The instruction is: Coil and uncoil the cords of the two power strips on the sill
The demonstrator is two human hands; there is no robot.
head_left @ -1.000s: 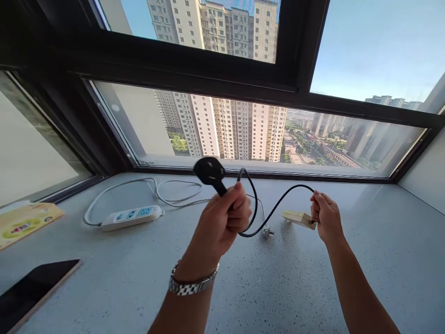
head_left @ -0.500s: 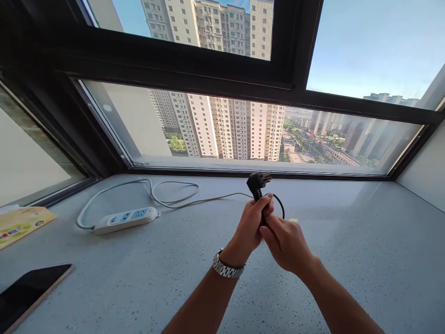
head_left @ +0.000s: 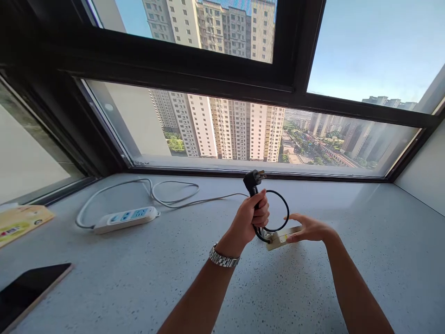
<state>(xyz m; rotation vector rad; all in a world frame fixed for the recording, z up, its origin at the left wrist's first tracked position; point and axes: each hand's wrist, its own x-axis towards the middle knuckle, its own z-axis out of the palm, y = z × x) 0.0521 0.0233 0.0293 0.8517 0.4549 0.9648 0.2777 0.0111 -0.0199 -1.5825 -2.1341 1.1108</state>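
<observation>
My left hand (head_left: pixel 251 217), with a metal watch at its wrist, is closed around the black cord just below a black plug (head_left: pixel 253 181). The plug stands upright, its metal prongs pointing right. From the fist a loop of black cord (head_left: pixel 287 204) curves right. A cream-coloured power strip (head_left: pixel 277 239) lies low to the right of the fist, black cord at its left end. My right hand (head_left: pixel 309 228) grips this strip between thumb and fingers, covering its far end. Whether the strip touches the surface is unclear.
A white power strip (head_left: pixel 127 220) with blue socket panels lies left on the speckled sill (head_left: pixel 156 283). Its grey cable (head_left: pixel 205 201) runs behind my left hand. A phone (head_left: pixel 31 292) and a yellow packet (head_left: pixel 26 222) lie far left. A dark-framed window borders the back.
My right hand has left the left hand and moved right onto the cream-coloured power strip, now more visible. The black cord loop has opened wider. My left hand has kept the plug, shifting slightly left.
</observation>
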